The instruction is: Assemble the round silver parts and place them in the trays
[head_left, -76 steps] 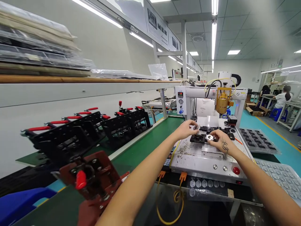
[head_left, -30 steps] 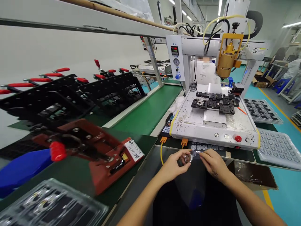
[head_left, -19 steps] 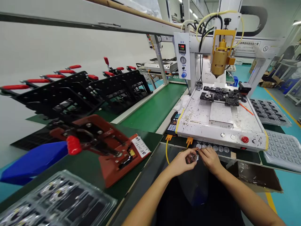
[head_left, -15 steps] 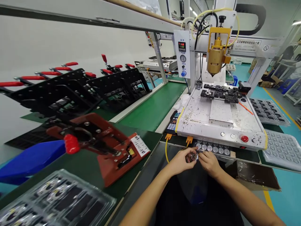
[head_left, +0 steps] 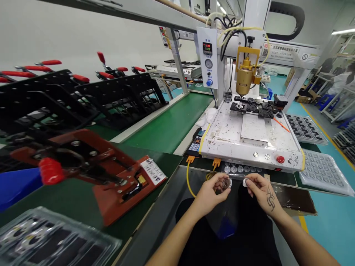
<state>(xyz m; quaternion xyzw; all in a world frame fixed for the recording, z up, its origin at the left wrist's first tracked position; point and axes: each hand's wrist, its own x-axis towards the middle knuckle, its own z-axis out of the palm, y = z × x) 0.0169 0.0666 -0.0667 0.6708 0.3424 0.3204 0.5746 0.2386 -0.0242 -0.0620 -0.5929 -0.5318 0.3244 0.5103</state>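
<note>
Likely two-handed handling step: left hand (head_left: 208,197) pinches round silver-metal part (head_left: 227,183), right hand (head_left: 263,191) pinches small white disc (head_left: 244,182); next needs steadiness.

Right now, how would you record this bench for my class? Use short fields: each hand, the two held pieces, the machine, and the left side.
Left hand: holds metal part
Right hand: pinches white disc
Held pieces: apart
Beyond hands: white machine with gold head, black fixture
Left side: red clamp, green belt
</note>
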